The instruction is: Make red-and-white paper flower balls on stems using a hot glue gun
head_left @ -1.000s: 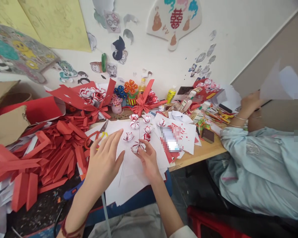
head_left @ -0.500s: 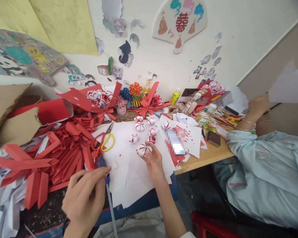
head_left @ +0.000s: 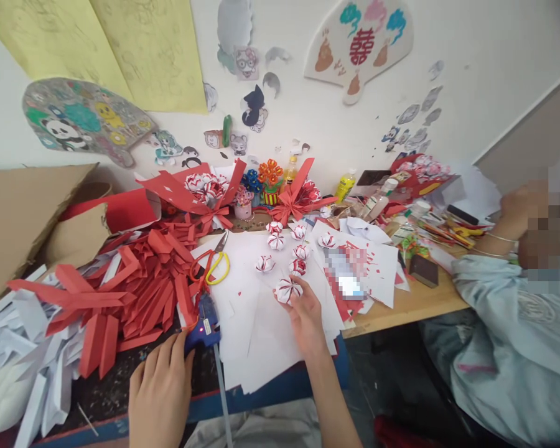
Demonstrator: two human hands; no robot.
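My right hand point(head_left: 305, 314) is closed around a red-and-white folded paper flower point(head_left: 288, 291), held just above white paper sheets point(head_left: 233, 354). My left hand point(head_left: 161, 386) has its fingers and thumb at the end of the blue glue gun point(head_left: 203, 326), which has a small light lit. A clear glue stick point(head_left: 223, 398) runs down from the gun. Several more paper flowers point(head_left: 264, 264) sit on the sheets beyond my right hand. Scissors point(head_left: 217, 264) with red and yellow handles lie above the glue gun.
Folded red paper strips point(head_left: 135, 286) and white strips point(head_left: 46, 373) are heaped at the left. A phone point(head_left: 343, 274) lies on paper to the right. Wrapped bouquets point(head_left: 210, 186) and bottles point(head_left: 346, 185) stand by the wall. Another person's sleeve point(head_left: 494, 311) is at the far right.
My left hand has moved from above the glue gun down to its end, and a small white piece near its fingertips is gone from there. The view has shifted slightly left.
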